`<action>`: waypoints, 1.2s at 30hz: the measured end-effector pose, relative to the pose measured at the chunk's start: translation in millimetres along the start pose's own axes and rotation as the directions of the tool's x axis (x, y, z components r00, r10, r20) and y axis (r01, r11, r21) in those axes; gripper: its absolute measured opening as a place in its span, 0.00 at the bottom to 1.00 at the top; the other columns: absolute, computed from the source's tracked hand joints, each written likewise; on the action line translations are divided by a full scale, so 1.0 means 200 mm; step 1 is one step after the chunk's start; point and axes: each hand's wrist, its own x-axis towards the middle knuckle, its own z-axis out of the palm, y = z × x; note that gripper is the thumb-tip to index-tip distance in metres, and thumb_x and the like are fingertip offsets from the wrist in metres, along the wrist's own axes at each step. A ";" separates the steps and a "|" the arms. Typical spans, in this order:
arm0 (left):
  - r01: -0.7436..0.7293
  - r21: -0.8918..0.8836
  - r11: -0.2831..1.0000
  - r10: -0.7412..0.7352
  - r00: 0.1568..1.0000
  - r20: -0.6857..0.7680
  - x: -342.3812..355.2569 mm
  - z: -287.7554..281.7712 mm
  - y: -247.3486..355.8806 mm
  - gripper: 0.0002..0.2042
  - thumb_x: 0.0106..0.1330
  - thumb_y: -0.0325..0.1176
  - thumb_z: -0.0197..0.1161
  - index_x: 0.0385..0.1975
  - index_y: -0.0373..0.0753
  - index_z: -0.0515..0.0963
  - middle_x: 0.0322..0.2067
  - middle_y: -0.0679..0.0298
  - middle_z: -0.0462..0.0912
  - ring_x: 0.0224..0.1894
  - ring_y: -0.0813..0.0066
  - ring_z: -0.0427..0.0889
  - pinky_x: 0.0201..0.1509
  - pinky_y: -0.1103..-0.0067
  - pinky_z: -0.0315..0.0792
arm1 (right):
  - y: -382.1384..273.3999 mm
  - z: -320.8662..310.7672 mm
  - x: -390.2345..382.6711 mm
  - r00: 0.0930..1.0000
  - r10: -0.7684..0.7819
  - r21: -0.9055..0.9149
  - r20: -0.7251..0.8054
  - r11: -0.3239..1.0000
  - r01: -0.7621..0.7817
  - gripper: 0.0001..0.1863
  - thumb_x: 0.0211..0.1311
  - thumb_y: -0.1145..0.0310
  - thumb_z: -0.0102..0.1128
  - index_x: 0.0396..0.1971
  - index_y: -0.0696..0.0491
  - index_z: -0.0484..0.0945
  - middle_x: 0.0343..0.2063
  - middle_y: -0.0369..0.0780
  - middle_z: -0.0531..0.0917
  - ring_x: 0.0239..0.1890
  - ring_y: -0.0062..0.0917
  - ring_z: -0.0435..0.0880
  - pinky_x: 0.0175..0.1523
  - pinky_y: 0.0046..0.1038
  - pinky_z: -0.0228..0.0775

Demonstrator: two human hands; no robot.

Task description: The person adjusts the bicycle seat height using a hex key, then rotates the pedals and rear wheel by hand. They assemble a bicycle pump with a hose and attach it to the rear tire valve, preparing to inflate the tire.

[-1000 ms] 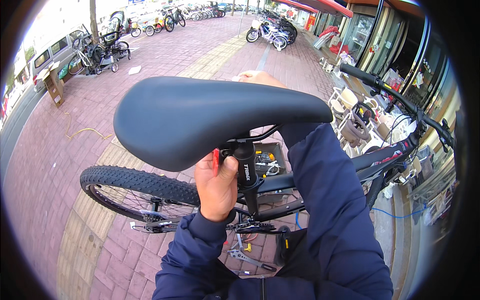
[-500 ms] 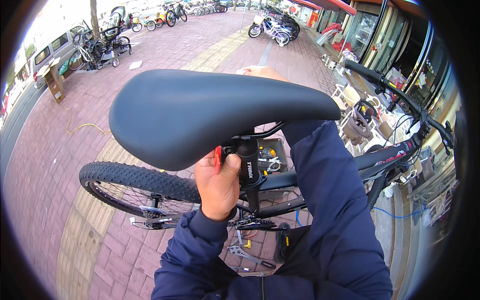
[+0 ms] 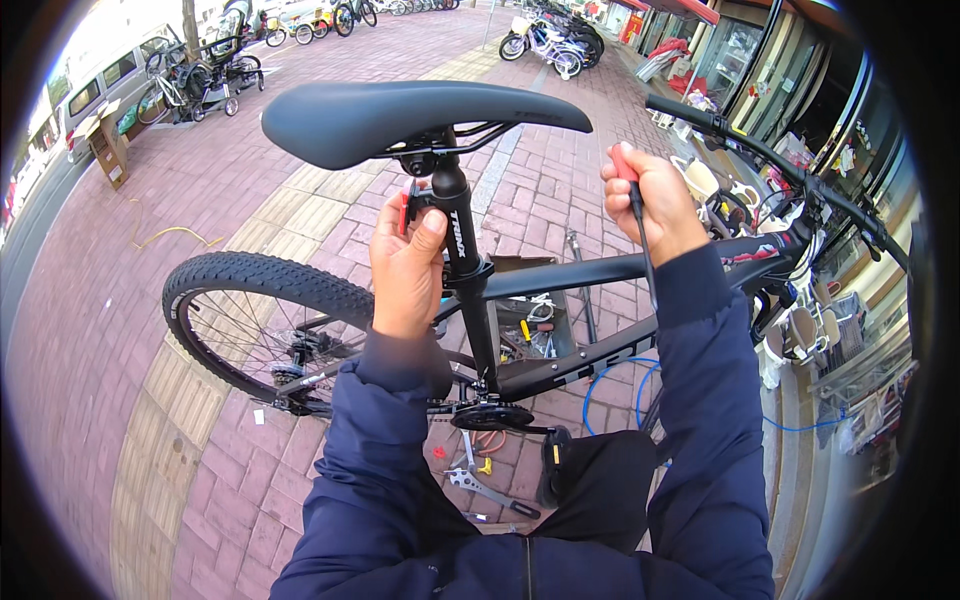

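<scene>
A black saddle [image 3: 370,115] tops the seatpost [image 3: 459,240] of a black bicycle. My left hand [image 3: 408,262] grips a red reflector [image 3: 405,215] and its black bracket against the seatpost, below the saddle. My right hand [image 3: 655,205] is closed round the red handle of a screwdriver-like tool [image 3: 625,165], held apart from the seatpost, right of it, with the dark shaft pointing down.
The handlebar [image 3: 760,150] reaches across the right, near white child seats [image 3: 695,185] along shopfronts. Below lie a tool box [image 3: 545,335], wrenches [image 3: 485,490] and blue hose [image 3: 600,400]. A cardboard box [image 3: 110,155], parked bicycles [image 3: 540,50] and a van [image 3: 90,100] stand farther off.
My right hand has come out from behind the saddle to its right, showing the red-handled tool. The saddle appears higher and smaller in view; my left hand sits higher, still on the reflector.
</scene>
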 end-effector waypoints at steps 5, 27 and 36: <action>0.014 0.028 1.000 -0.013 0.999 -0.048 0.09 -0.02 -0.04 0.17 0.73 0.31 0.65 0.57 0.31 0.74 0.48 0.53 0.85 0.49 0.69 0.85 0.51 0.74 0.81 | 0.36 -0.34 -0.69 0.943 0.091 -0.220 0.321 0.975 -0.019 0.22 0.78 0.60 0.55 0.63 0.56 0.68 0.32 0.39 0.78 0.20 0.17 0.72 0.22 0.21 0.66; -0.299 0.945 -0.133 0.361 0.874 0.327 -0.33 -0.03 -0.22 0.30 0.67 0.25 0.65 0.69 0.31 0.65 0.67 0.41 0.70 0.70 0.47 0.70 0.73 0.65 0.65 | 1.83 -0.86 -1.22 0.705 0.561 -0.896 0.433 0.187 0.402 0.13 0.56 0.74 0.58 0.41 0.61 0.76 0.32 0.57 0.86 0.38 0.56 0.86 0.44 0.52 0.77; -0.243 0.956 0.164 -0.149 0.952 0.267 -0.82 -0.13 -0.39 0.06 0.62 0.27 0.69 0.37 0.34 0.85 0.39 0.53 0.87 0.38 0.54 0.87 0.45 0.68 0.80 | 1.86 -0.86 -1.18 0.650 0.742 -0.949 0.163 -0.061 0.308 0.25 0.61 0.60 0.68 0.53 0.59 0.78 0.40 0.54 0.87 0.47 0.51 0.86 0.51 0.47 0.78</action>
